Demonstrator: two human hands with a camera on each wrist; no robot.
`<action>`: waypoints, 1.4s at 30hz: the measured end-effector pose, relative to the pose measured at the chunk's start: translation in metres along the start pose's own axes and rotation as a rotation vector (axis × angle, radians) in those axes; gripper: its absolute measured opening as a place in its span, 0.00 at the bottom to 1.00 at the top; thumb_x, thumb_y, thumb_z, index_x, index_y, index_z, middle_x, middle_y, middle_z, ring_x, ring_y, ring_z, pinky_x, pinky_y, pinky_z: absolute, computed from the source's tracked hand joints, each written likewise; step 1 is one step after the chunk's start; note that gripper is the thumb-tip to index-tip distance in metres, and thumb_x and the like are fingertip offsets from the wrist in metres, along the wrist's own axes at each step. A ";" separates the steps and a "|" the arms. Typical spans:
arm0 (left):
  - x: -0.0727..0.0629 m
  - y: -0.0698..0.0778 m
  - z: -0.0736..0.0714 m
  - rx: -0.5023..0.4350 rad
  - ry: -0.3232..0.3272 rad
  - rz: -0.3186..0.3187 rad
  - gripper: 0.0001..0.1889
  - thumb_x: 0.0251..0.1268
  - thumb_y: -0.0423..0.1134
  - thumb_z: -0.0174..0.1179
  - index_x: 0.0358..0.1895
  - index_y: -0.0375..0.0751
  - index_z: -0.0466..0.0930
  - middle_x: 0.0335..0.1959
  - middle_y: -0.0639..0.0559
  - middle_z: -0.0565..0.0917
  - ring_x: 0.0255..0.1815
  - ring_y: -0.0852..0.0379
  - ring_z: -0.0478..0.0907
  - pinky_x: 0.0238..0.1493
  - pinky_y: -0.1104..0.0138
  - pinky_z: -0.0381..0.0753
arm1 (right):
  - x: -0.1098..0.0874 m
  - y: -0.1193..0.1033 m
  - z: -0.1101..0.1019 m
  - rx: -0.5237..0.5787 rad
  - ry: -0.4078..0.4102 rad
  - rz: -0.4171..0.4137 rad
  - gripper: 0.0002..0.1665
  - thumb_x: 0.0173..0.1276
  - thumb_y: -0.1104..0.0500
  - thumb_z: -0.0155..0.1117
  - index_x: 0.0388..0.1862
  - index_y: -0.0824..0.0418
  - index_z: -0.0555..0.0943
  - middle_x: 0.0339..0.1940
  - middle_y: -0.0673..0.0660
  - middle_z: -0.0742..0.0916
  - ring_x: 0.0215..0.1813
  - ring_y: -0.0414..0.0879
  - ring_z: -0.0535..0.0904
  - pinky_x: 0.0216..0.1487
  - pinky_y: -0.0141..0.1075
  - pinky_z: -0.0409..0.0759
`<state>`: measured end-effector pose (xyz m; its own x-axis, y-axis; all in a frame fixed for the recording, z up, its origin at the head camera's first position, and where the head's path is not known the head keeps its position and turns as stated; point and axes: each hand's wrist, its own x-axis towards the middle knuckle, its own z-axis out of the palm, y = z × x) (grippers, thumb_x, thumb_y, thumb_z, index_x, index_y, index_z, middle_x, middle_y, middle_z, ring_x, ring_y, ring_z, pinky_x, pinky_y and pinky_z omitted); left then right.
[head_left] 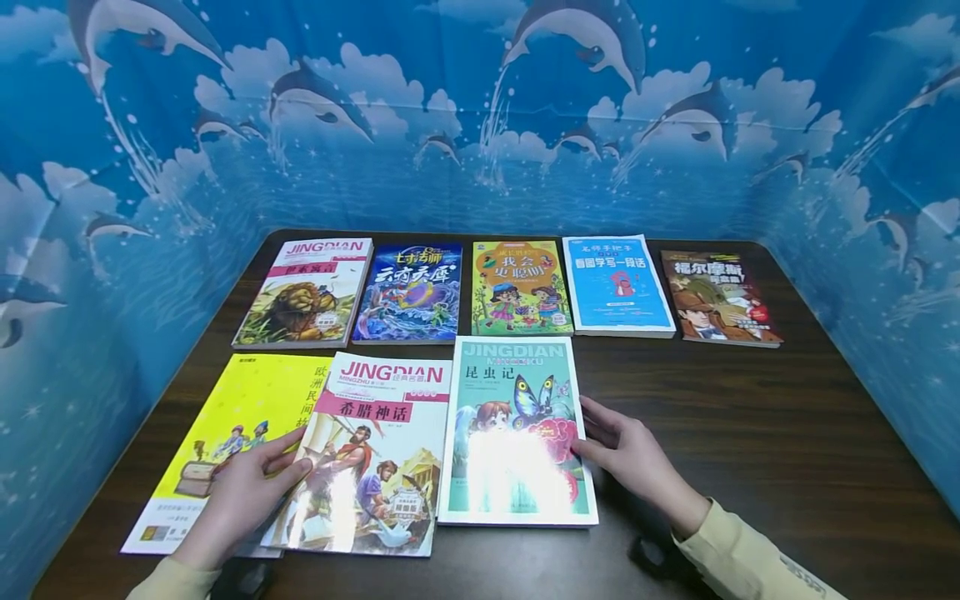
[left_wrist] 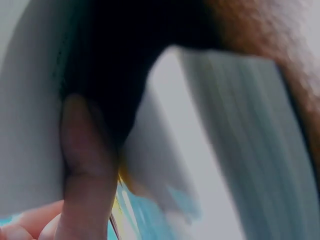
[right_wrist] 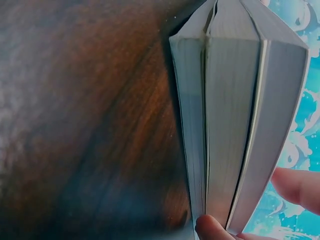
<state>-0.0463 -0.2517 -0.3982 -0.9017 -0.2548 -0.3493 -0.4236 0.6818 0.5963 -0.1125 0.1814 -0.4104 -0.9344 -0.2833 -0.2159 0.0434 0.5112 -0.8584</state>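
My left hand (head_left: 251, 492) reaches over a yellow book (head_left: 262, 392) and holds the left edge of a white JINGDIAN book (head_left: 371, 492) with a pink title band. In the left wrist view, a digit (left_wrist: 90, 150) lies against a pale surface beside a blurred thick page block (left_wrist: 240, 135). With my right hand (head_left: 633, 462) I grip the right side of a green book (head_left: 517, 400) with a butterfly cover; the thumb overlaps its edge. From the right wrist view, several books are stacked, page edges (right_wrist: 230, 115) outward, with fingertips (right_wrist: 212, 227) against them. Some fingers are hidden.
Along the far side of the dark wooden table (head_left: 750, 433) lie a lion-cover book (head_left: 307, 304), a dark blue book (head_left: 408, 292), a yellow-green book (head_left: 517, 287), a light blue book (head_left: 618, 283) and a brown detective book (head_left: 720, 296). A dolphin-print curtain (head_left: 465, 192) surrounds the table.
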 end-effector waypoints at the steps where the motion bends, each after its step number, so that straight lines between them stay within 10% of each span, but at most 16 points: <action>1: 0.000 0.000 0.001 0.006 0.000 0.009 0.36 0.62 0.44 0.63 0.68 0.29 0.61 0.60 0.27 0.72 0.58 0.34 0.74 0.50 0.54 0.81 | 0.000 0.000 0.000 -0.001 0.001 0.002 0.40 0.63 0.54 0.67 0.71 0.65 0.64 0.67 0.67 0.72 0.64 0.61 0.73 0.56 0.48 0.77; 17: -0.002 0.013 0.001 0.099 -0.077 0.083 0.43 0.58 0.59 0.62 0.67 0.27 0.63 0.56 0.28 0.76 0.55 0.35 0.76 0.50 0.51 0.81 | -0.002 0.001 -0.005 -0.013 0.032 0.021 0.43 0.63 0.53 0.68 0.72 0.65 0.62 0.67 0.68 0.72 0.64 0.61 0.72 0.56 0.47 0.77; 26: -0.009 0.025 0.003 0.283 -0.071 0.073 0.37 0.64 0.52 0.59 0.67 0.29 0.63 0.57 0.31 0.77 0.51 0.38 0.79 0.30 0.64 0.79 | -0.001 0.000 -0.004 -0.020 0.038 0.051 0.43 0.63 0.52 0.67 0.72 0.65 0.61 0.67 0.68 0.72 0.64 0.62 0.72 0.55 0.48 0.78; 35: -0.018 0.030 -0.007 0.268 -0.083 0.058 0.30 0.65 0.54 0.57 0.58 0.29 0.75 0.52 0.33 0.81 0.37 0.50 0.79 0.21 0.67 0.69 | -0.001 0.000 -0.003 -0.014 0.030 0.047 0.44 0.63 0.51 0.67 0.72 0.65 0.61 0.67 0.68 0.72 0.65 0.61 0.72 0.56 0.47 0.77; 42: -0.029 0.048 -0.015 0.168 0.000 0.147 0.35 0.65 0.61 0.52 0.63 0.33 0.72 0.57 0.36 0.78 0.54 0.37 0.77 0.45 0.53 0.83 | -0.002 0.000 -0.005 -0.017 0.029 0.035 0.44 0.63 0.51 0.67 0.72 0.66 0.61 0.67 0.69 0.72 0.65 0.62 0.71 0.56 0.48 0.77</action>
<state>-0.0417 -0.2217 -0.3486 -0.9527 -0.1447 -0.2673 -0.2677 0.8160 0.5123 -0.1126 0.1859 -0.4083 -0.9424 -0.2411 -0.2317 0.0706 0.5339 -0.8426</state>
